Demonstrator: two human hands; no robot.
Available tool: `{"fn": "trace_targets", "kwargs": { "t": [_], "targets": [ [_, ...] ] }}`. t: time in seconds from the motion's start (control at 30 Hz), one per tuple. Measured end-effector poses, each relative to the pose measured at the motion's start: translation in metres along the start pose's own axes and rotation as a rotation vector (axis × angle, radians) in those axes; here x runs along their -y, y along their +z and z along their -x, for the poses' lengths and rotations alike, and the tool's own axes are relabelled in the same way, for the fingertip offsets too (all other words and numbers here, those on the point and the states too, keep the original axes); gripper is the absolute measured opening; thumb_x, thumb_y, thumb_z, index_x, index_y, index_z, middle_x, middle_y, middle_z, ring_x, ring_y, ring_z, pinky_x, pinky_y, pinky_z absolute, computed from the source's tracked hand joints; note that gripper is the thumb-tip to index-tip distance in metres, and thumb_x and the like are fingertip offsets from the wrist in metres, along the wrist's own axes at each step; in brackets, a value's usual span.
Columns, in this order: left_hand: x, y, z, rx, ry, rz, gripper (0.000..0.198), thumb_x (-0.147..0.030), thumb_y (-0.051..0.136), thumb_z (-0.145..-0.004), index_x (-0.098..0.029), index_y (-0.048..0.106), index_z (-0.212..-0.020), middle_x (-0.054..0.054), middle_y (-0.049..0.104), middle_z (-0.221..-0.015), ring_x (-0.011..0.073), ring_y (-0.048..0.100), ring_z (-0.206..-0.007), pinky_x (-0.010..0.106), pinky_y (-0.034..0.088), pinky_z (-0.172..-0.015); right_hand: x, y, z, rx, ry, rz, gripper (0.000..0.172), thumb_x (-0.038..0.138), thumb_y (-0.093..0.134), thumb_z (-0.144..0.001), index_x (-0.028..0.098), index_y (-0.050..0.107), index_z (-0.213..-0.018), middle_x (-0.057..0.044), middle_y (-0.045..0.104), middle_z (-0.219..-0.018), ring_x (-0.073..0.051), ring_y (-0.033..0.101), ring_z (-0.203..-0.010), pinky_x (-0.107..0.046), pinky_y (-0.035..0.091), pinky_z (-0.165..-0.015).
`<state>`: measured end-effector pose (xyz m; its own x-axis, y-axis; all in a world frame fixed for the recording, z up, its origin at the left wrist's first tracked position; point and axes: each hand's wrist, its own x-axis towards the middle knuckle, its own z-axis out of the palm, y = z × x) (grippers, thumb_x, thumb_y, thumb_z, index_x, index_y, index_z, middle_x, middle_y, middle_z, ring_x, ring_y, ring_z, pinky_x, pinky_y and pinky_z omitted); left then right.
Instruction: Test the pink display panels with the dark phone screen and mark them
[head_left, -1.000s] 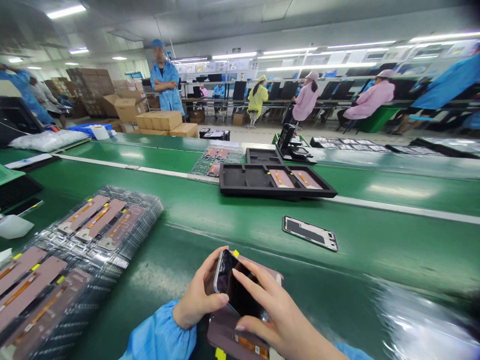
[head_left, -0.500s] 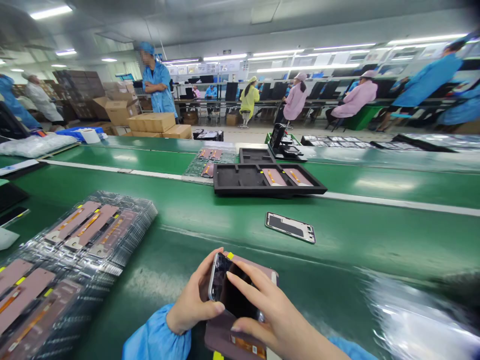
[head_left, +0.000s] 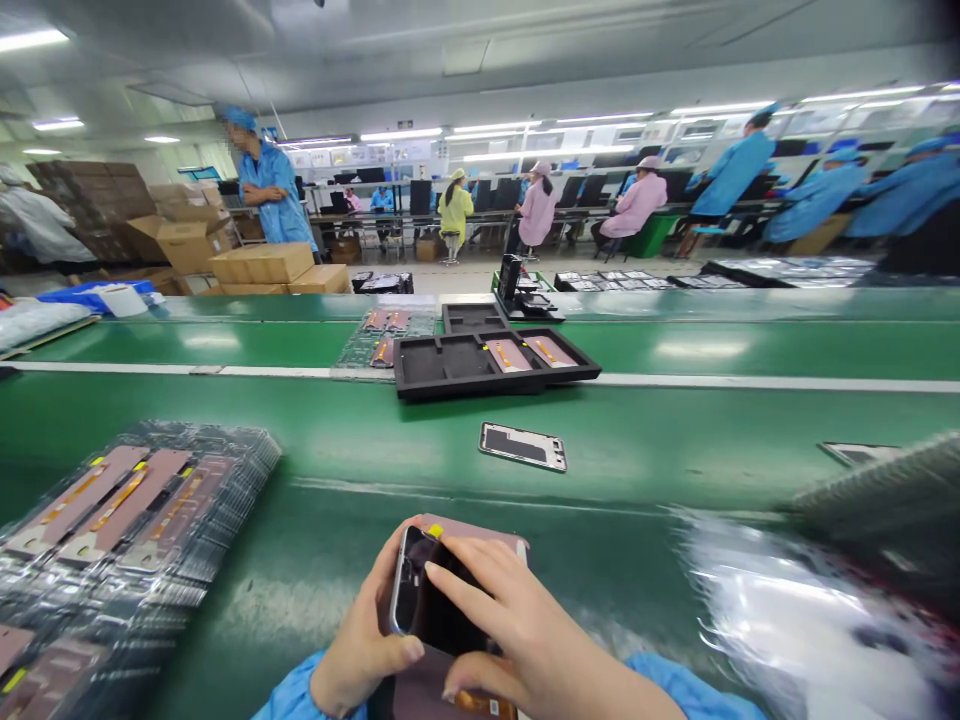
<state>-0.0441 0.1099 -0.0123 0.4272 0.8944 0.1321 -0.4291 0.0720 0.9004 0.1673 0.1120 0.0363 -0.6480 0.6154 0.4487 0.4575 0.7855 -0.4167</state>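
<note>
A phone [head_left: 448,612] with a dark glossy face and a silver edge is held tilted between my two hands. My left hand [head_left: 364,625] wraps its left edge, thumb at the near side. Over the face and right side lies my right hand [head_left: 536,635], fingertips on the glass and thumb at the near edge, closed on the phone and hiding part of it. Beneath them a pinkish-brown display panel [head_left: 420,685] lies on the green bench, with a yellow tab and an orange flex cable partly visible.
Stacked clear trays [head_left: 244,460] with display panels stand at left. Ahead lie a phone frame [head_left: 523,446] and a black tray [head_left: 420,372] holding two panels. Clear plastic packaging [head_left: 780,610] is at right. Co-workers sit and stand beyond the green conveyor [head_left: 675,430].
The view has turned to the right, so the bench items appear farther left. Both hands still hold the phone above the panel, its tilt slightly different.
</note>
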Motion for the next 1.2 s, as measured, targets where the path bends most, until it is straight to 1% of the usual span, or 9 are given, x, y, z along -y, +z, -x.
{"fn": "trace_targets", "kwargs": {
  "t": [0.13,0.23,0.37,0.47,0.63,0.8,0.97,1.07,1.2],
  "targets": [
    [0.003,0.009,-0.001,-0.123,-0.087,0.162,0.072,-0.049,0.075,-0.074,-0.029,0.05,-0.139,0.012,0.052,-0.142,0.0352,0.044,-0.133,0.048,0.034,-0.111,-0.003,0.007,0.002,-0.059,0.072,-0.029,0.073,0.055,0.068,-0.081,0.014,0.049,-0.138,-0.024,0.051,-0.138,-0.037,0.048,-0.126,-0.055,0.043,-0.102],
    [-0.008,0.011,-0.007,-0.278,-0.21,0.273,0.048,-0.048,0.057,-0.089,-0.018,0.061,-0.126,0.016,0.065,-0.125,0.0351,0.058,-0.118,0.049,0.05,-0.096,-0.009,0.006,-0.001,-0.067,0.282,-0.255,0.072,0.06,0.058,-0.085,0.015,0.047,-0.141,-0.021,0.052,-0.139,-0.034,0.049,-0.127,-0.052,0.041,-0.104],
    [-0.027,0.0,-0.014,-0.411,-0.211,0.262,0.043,-0.043,0.053,-0.093,-0.014,0.062,-0.124,0.015,0.069,-0.117,0.0326,0.063,-0.111,0.045,0.055,-0.089,-0.021,-0.001,-0.011,0.068,0.593,-0.743,0.054,0.059,0.039,-0.095,0.018,0.065,-0.118,-0.009,0.07,-0.1,-0.023,0.064,-0.091,-0.036,0.05,-0.08],
    [-0.031,-0.005,-0.016,-0.422,-0.183,0.265,0.043,-0.043,0.052,-0.094,-0.016,0.061,-0.126,0.013,0.068,-0.121,0.0307,0.063,-0.112,0.041,0.055,-0.089,-0.028,0.001,-0.015,0.242,0.636,-1.021,0.054,0.064,0.05,-0.087,0.014,0.067,-0.08,0.0,0.057,-0.064,-0.012,0.05,-0.06,-0.025,0.039,-0.057],
    [-0.027,0.007,-0.017,-0.294,-0.165,0.275,0.05,-0.052,0.046,-0.095,-0.021,0.056,-0.133,0.013,0.063,-0.128,0.0261,0.064,-0.107,0.033,0.058,-0.08,-0.033,0.016,-0.014,0.037,0.756,-1.106,0.053,0.067,0.064,-0.076,0.016,0.053,-0.065,0.006,0.037,-0.056,-0.007,0.03,-0.051,-0.022,0.022,-0.049],
    [-0.025,0.016,-0.015,-0.264,-0.252,0.103,0.042,-0.029,0.062,-0.091,-0.018,0.059,-0.13,0.012,0.07,-0.108,0.0181,0.069,-0.083,0.025,0.057,-0.068,-0.035,0.024,-0.013,-0.113,0.817,-1.177,0.053,0.067,0.066,-0.074,0.016,0.052,-0.068,0.007,0.037,-0.057,-0.006,0.034,-0.051,-0.021,0.027,-0.048],
    [-0.026,0.009,-0.014,-0.328,-0.222,0.019,0.041,-0.033,0.064,-0.089,-0.016,0.062,-0.126,0.01,0.072,-0.098,0.0126,0.065,-0.069,0.023,0.057,-0.063,-0.033,0.019,-0.012,0.053,0.812,-1.176,0.051,0.065,0.059,-0.082,0.016,0.064,-0.095,-0.002,0.062,-0.075,-0.013,0.06,-0.066,-0.024,0.046,-0.061],
    [-0.027,0.007,-0.014,-0.348,-0.218,0.01,0.042,-0.035,0.064,-0.088,-0.016,0.062,-0.126,0.01,0.072,-0.096,0.0158,0.067,-0.075,0.027,0.057,-0.067,-0.031,0.017,-0.012,0.153,0.758,-1.242,0.059,0.058,0.064,-0.082,0.018,0.055,-0.124,-0.007,0.071,-0.09,-0.018,0.07,-0.08,-0.029,0.051,-0.072],
    [-0.023,0.008,-0.015,-0.386,-0.206,-0.06,0.04,-0.043,0.062,-0.088,-0.018,0.065,-0.119,0.008,0.07,-0.096,0.016,0.066,-0.075,0.027,0.056,-0.066,-0.03,0.019,-0.01,0.057,0.745,-1.204,0.058,0.058,0.064,-0.083,0.016,0.056,-0.122,-0.007,0.073,-0.083,-0.017,0.071,-0.073,-0.03,0.053,-0.072]
  ]
}}
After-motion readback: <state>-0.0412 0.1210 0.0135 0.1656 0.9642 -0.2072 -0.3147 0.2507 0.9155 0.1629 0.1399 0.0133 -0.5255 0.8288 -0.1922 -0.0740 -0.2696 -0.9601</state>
